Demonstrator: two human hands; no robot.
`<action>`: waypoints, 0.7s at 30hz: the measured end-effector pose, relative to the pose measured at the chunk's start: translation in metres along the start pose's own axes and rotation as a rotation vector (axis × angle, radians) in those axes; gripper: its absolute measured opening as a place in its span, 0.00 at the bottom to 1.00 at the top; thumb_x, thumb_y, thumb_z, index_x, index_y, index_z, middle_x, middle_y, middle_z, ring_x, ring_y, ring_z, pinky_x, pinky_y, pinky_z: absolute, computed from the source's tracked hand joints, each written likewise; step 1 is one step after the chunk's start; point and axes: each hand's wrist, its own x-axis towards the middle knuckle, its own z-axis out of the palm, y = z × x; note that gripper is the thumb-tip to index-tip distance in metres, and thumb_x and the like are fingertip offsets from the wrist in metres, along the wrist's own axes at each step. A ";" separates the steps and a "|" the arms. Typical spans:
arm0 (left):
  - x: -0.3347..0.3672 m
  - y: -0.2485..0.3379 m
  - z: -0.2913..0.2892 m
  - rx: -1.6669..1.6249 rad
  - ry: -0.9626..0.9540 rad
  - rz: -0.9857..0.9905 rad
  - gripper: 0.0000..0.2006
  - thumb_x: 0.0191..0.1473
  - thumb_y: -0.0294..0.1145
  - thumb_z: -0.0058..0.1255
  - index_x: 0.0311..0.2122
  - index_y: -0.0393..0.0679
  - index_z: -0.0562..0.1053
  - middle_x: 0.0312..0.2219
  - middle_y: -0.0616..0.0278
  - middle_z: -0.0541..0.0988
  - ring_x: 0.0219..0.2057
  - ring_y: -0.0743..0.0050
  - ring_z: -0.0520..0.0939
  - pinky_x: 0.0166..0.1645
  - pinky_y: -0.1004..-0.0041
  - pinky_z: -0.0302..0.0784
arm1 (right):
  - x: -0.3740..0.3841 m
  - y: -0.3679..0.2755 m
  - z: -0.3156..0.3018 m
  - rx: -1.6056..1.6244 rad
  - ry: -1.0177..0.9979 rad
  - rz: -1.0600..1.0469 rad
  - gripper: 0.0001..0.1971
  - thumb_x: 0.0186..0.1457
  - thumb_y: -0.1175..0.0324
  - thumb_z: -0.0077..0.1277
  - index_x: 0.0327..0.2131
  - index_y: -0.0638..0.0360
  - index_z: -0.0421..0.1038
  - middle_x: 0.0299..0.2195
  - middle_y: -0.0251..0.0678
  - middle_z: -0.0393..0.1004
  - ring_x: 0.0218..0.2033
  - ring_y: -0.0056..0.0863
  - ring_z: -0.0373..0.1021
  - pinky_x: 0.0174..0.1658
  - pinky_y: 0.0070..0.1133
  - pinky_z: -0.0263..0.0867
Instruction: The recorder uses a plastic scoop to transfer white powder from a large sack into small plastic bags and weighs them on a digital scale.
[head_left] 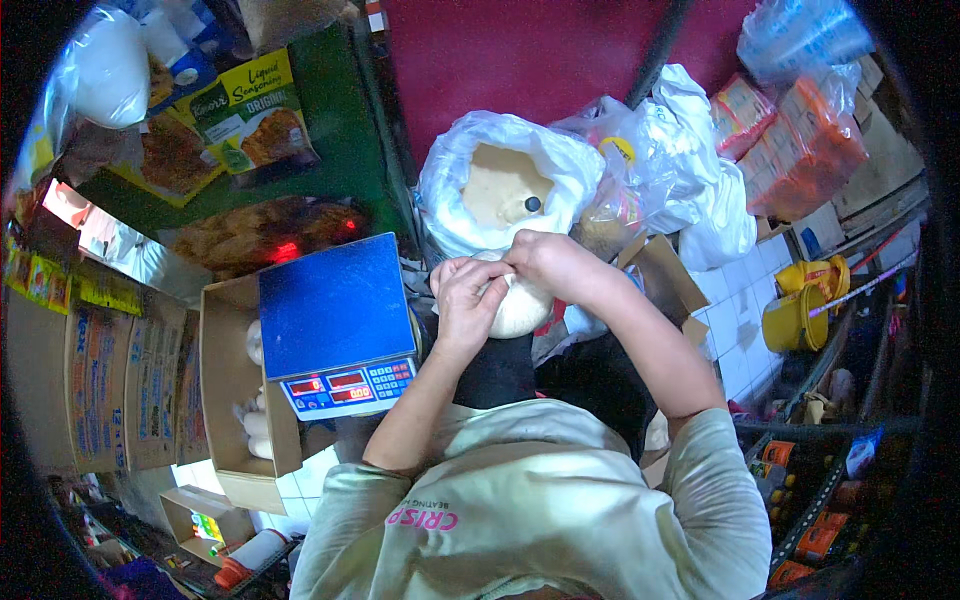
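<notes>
A filled, rounded plastic bag of pale, cream-coloured contents (522,314) rests against my lap. My left hand (466,298) is closed at its top left, fingers pinching the gathered plastic. From the right, my right hand (545,262) meets it, also closed on the bag's neck; the fingertips almost touch. Just beyond stands a large open sack lined with white plastic (455,165), holding pale loose grains or powder (500,180). A scoop-like thing with a dark round end (532,204) lies in that, mostly buried. The bag's neck is partly hidden by my fingers.
To my left, a blue-topped digital scale (335,300) sits over a cardboard box (240,400) with filled white bags. White plastic bags (690,150) crowd the sack's right side. A yellow bucket (795,318) stands at far right, bottles on a shelf (790,500) at lower right.
</notes>
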 end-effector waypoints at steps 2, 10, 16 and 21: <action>-0.003 0.002 0.004 -0.007 0.054 -0.058 0.05 0.40 0.32 0.52 0.27 0.47 0.75 0.26 0.66 0.76 0.35 0.67 0.70 0.45 0.68 0.56 | -0.002 -0.004 0.004 -0.094 0.090 -0.015 0.05 0.39 0.73 0.48 0.25 0.60 0.71 0.22 0.38 0.66 0.27 0.36 0.67 0.32 0.27 0.63; -0.003 0.006 0.012 -0.029 0.168 -0.215 0.04 0.41 0.33 0.51 0.26 0.49 0.75 0.27 0.68 0.76 0.37 0.68 0.70 0.49 0.65 0.51 | -0.008 -0.028 0.010 -0.192 0.470 0.154 0.05 0.41 0.71 0.50 0.22 0.62 0.69 0.36 0.42 0.66 0.41 0.38 0.62 0.42 0.29 0.58; 0.001 0.011 0.016 0.104 0.148 -0.177 0.04 0.42 0.33 0.50 0.27 0.50 0.75 0.26 0.69 0.76 0.36 0.68 0.70 0.50 0.61 0.49 | -0.017 -0.018 0.031 0.369 0.526 0.454 0.08 0.43 0.70 0.50 0.24 0.67 0.70 0.42 0.48 0.65 0.45 0.40 0.61 0.48 0.28 0.55; 0.001 0.012 0.018 0.125 0.076 -0.224 0.05 0.42 0.34 0.51 0.26 0.52 0.76 0.39 0.65 0.73 0.43 0.66 0.67 0.53 0.56 0.45 | -0.019 -0.010 0.048 1.076 0.565 0.640 0.07 0.43 0.71 0.51 0.27 0.66 0.71 0.46 0.48 0.62 0.47 0.37 0.60 0.49 0.25 0.54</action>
